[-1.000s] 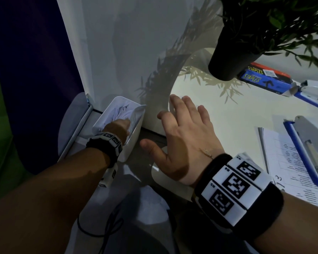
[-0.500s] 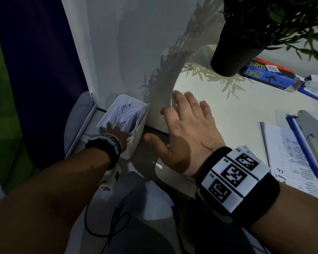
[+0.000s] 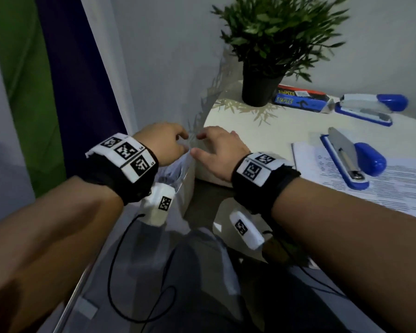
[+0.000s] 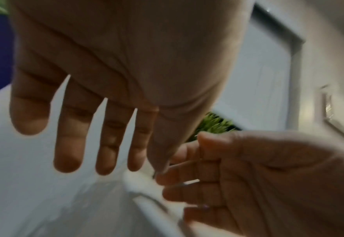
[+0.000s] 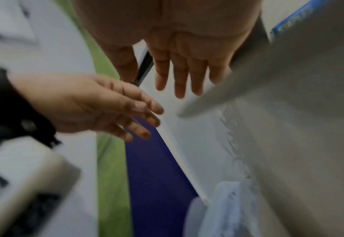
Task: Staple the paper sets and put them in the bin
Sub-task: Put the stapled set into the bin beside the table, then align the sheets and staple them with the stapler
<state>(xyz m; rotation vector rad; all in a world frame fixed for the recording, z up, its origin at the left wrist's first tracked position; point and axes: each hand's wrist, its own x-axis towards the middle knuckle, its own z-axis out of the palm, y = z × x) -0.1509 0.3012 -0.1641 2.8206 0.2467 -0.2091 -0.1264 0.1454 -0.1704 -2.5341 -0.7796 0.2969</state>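
Note:
The white bin (image 3: 186,186) stands on the floor beside the table, with stapled paper sets (image 3: 178,168) inside; the papers (image 5: 227,208) also show low in the right wrist view. My left hand (image 3: 178,143) hovers just above the bin with relaxed fingers (image 4: 67,144) and holds nothing. My right hand (image 3: 202,145) is close beside it over the table's corner, fingers straight (image 5: 179,80) and empty. A stack of printed sheets (image 3: 382,186) lies on the table with a blue stapler (image 3: 353,157) on top.
On the round white table (image 3: 262,126) stand a potted plant (image 3: 274,44), a box of staples (image 3: 300,97) and a second blue stapler (image 3: 370,106). A white wall panel (image 3: 154,68) rises behind the bin. Black cables (image 3: 120,272) hang from my wrists.
My left hand has lifted out of the bin, leaving the papers inside. My right hand has drawn in toward it. The head view has swung up and right.

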